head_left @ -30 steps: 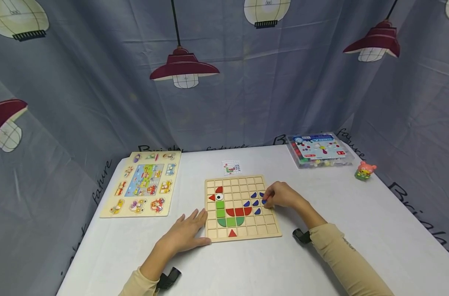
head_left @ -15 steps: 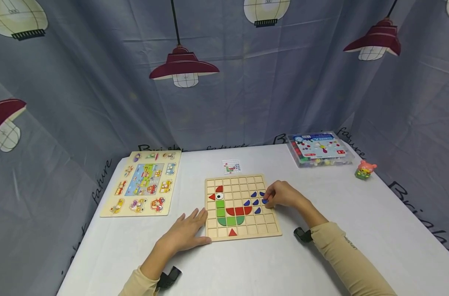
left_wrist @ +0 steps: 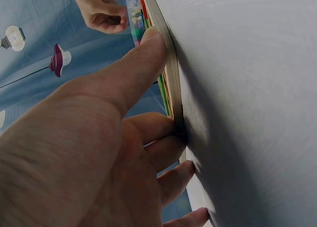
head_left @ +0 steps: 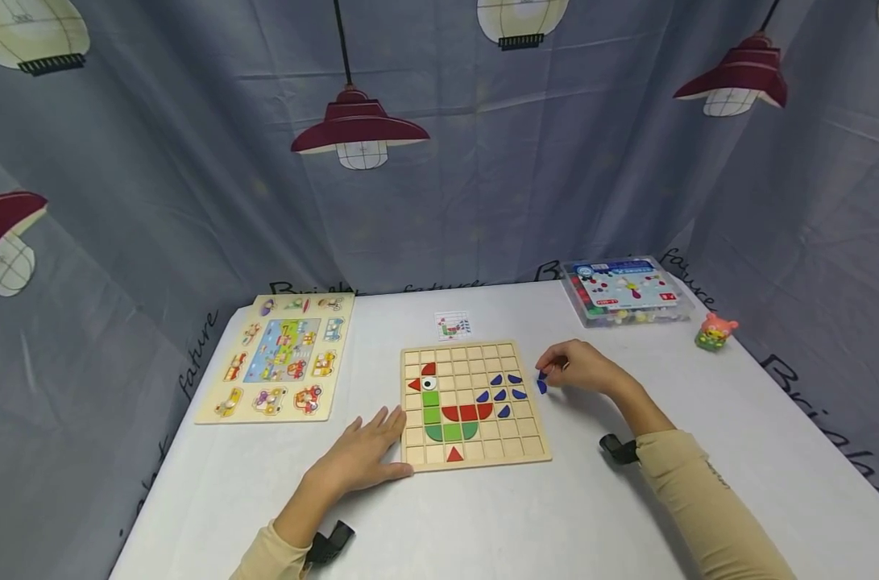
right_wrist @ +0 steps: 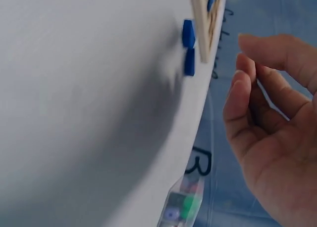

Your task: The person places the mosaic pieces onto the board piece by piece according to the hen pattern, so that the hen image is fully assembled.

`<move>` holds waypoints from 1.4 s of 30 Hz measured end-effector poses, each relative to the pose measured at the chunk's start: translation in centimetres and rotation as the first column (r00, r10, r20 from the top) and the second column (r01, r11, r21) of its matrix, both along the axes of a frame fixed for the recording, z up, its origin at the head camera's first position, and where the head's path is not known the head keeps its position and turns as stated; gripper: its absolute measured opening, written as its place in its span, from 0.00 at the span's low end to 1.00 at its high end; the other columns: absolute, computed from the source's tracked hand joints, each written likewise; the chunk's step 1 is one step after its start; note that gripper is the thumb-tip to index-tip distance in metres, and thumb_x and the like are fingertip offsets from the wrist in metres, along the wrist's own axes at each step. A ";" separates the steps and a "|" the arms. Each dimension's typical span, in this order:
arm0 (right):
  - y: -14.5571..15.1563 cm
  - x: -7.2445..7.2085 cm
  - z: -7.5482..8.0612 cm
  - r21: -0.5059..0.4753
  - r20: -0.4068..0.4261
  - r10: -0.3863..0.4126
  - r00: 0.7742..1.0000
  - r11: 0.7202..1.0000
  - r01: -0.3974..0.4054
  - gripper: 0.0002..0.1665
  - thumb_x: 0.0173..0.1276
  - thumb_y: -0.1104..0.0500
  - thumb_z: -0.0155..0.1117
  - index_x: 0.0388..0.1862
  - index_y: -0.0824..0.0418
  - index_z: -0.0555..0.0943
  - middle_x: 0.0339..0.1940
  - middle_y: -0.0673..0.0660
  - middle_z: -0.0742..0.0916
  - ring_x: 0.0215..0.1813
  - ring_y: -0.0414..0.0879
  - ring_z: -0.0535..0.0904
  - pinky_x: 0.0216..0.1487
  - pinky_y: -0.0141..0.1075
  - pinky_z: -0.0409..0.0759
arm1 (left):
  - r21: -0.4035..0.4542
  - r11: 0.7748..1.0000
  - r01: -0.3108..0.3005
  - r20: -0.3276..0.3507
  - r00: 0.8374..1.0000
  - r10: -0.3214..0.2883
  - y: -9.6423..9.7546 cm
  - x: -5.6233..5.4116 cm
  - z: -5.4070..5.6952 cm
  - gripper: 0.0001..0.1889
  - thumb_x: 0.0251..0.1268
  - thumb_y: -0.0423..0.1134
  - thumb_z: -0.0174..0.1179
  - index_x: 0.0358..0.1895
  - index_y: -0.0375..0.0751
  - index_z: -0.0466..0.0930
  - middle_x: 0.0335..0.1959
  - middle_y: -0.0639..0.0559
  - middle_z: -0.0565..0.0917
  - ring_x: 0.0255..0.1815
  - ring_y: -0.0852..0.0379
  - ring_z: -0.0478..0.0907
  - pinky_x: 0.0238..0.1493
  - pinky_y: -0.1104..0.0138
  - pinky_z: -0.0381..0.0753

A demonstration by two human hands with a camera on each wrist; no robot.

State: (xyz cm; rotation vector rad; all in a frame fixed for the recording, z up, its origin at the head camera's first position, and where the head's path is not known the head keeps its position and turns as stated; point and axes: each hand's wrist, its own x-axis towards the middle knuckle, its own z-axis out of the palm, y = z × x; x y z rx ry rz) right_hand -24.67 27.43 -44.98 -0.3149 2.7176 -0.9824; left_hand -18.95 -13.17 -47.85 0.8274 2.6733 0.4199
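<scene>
A square wooden grid board (head_left: pixel 515 451) lies on the table, with red, green and blue pieces forming a bird shape. My left hand (head_left: pixel 362 453) rests at the board's near left corner, fingers spread, thumb touching the near edge. In the left wrist view the thumb (left_wrist: pixel 148 51) lies against the board's side. My right hand (head_left: pixel 582 366) is just right of the board, over two loose blue pieces (head_left: pixel 542 387). The right wrist view has these blue pieces (right_wrist: pixel 188 34) on the table beside the board, apart from the loosely bent fingers. Nothing shows in that hand.
A small pattern card (head_left: pixel 453 325) lies behind the board. To the left is a wooden vehicle puzzle (head_left: pixel 337 322). A clear plastic case (head_left: pixel 628 290) stands at the back right, with a small pink and green toy (head_left: pixel 715 332) next to it.
My right hand has let go of a blue piece at the board's right side and moved right, off the board, to the loose blue pieces. The left hand has stayed in place.
</scene>
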 end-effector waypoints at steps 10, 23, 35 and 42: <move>0.5 -0.2 -1.1 0.015 0.026 0.075 0.997 0.997 -0.075 0.16 0.50 0.75 0.65 0.39 0.65 0.84 0.30 0.56 0.84 0.31 0.42 0.73 0.30 0.31 0.75 | 0.007 1.000 0.000 -0.001 1.000 0.000 -0.1 0.0 -0.1 0.46 0.61 0.61 0.60 0.75 0.37 0.58 0.77 0.45 0.60 0.79 0.41 0.54 0.75 0.40 0.53; 0.1 -0.7 -1.9 0.049 0.046 0.103 0.994 0.993 -0.105 0.17 0.50 0.74 0.68 0.40 0.65 0.84 0.32 0.55 0.84 0.33 0.43 0.74 0.32 0.32 0.76 | -0.010 1.000 0.004 -0.010 1.000 -0.004 0.0 0.2 -0.1 0.45 0.61 0.62 0.60 0.75 0.37 0.58 0.77 0.45 0.60 0.79 0.42 0.54 0.75 0.40 0.53; 0.3 -1.0 -2.0 0.050 0.085 0.133 0.988 0.989 -0.137 0.14 0.50 0.71 0.72 0.37 0.60 0.86 0.31 0.51 0.84 0.33 0.42 0.74 0.32 0.30 0.77 | -0.002 1.000 0.007 -0.016 1.000 -0.007 0.1 0.2 0.0 0.45 0.61 0.62 0.60 0.74 0.36 0.58 0.76 0.44 0.61 0.78 0.41 0.54 0.75 0.39 0.54; 0.6 -0.9 -2.2 0.033 0.110 0.105 0.988 0.993 -0.109 0.12 0.49 0.66 0.76 0.35 0.60 0.86 0.28 0.51 0.84 0.30 0.41 0.74 0.29 0.29 0.76 | -0.003 1.000 0.012 -0.023 1.000 -0.012 0.0 0.1 -0.1 0.45 0.61 0.62 0.60 0.74 0.36 0.58 0.76 0.44 0.61 0.78 0.41 0.55 0.74 0.39 0.54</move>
